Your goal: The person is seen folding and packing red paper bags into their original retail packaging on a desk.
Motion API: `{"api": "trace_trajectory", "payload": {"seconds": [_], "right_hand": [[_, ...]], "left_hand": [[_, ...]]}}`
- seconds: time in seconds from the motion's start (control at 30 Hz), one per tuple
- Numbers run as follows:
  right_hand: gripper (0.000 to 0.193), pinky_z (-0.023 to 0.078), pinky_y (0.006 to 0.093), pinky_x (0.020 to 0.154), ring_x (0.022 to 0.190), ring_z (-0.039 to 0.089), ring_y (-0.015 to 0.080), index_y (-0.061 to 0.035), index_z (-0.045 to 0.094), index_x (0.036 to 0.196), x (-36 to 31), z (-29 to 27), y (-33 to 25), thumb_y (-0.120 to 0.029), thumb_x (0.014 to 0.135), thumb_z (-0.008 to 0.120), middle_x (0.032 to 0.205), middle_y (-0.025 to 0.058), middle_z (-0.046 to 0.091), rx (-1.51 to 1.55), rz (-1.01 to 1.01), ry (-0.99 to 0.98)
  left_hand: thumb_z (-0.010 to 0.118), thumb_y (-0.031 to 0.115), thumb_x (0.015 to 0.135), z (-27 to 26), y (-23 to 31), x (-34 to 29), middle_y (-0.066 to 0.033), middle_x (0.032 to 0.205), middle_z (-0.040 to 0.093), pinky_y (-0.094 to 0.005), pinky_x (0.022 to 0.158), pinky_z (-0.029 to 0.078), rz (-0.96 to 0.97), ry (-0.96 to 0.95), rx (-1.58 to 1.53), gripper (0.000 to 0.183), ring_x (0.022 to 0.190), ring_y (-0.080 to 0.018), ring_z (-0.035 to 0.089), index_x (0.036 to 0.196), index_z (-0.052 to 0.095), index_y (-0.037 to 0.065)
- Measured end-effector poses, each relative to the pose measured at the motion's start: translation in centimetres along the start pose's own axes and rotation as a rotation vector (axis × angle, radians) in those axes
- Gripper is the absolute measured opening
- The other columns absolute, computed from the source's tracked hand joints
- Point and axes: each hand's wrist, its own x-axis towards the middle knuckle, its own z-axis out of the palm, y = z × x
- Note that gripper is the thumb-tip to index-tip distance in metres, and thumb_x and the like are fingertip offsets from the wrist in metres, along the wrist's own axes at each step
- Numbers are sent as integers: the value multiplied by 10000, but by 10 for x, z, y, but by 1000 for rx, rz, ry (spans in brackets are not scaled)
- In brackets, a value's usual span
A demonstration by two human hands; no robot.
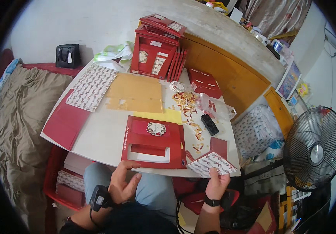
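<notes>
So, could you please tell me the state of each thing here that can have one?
Patterned card: tilted, gripped by right hand
Left hand: open, holding nothing visible
Near red package: lying flat
Rear packages: standing upright, others on top
Small pieces: loose, scattered
Clear bag: crumpled
Black handbag: upright
Fan: whether spinning, cannot tell
Blanket: rumpled

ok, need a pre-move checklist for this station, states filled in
1. Right hand gripping the patterned white card: ok, pinched at its near edge.
2. Left hand free: ok, nothing in it.
3. Red windowed packet lying flat on the white table: ok.
4. Left hand clear of that packet's near edge: cannot tell, fingertips are right beside it.
5. Loose red and gold pieces gathered: not ok, scattered.
6. Stack of red packets squared up: not ok, top ones sit askew.
</notes>
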Motion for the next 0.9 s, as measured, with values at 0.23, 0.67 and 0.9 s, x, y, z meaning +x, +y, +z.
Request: {"api": "trace_trajectory", "payload": {"seconds": [0.23, 0.67, 0.9], "right_hand": [[333, 439, 324, 969, 1072, 574, 154, 27, 526, 1246, -8, -2, 17, 20, 914, 543, 1207, 80, 599, -50, 63, -12], [336, 448, 305, 960, 1100, 559, 133, -17, 454, 1313, -92, 73, 4, -82, 988, 511, 1241, 59, 585, 441, 905, -519], [361, 451, 289, 941, 1064, 559, 112, -24, 452, 1323, -94, 73, 15, -64, 972, 526, 1209, 43, 590, 486, 924, -491]], "left_hand": [[614, 42, 861, 1, 4, 3, -166, 1043, 619, -343, 887, 458, -18, -98, -13, 254, 966, -279, 609, 1108, 570, -3], [455, 24, 978, 21, 7, -34, -218, 1237, 550, -336, 952, 452, -202, -241, -316, 488, 1134, -230, 555, 1427, 275, -43], [464, 19, 951, 7, 5, -37, -170, 1097, 628, -350, 847, 491, -129, -380, -115, 232, 1002, -207, 609, 1170, 534, -11]]}}
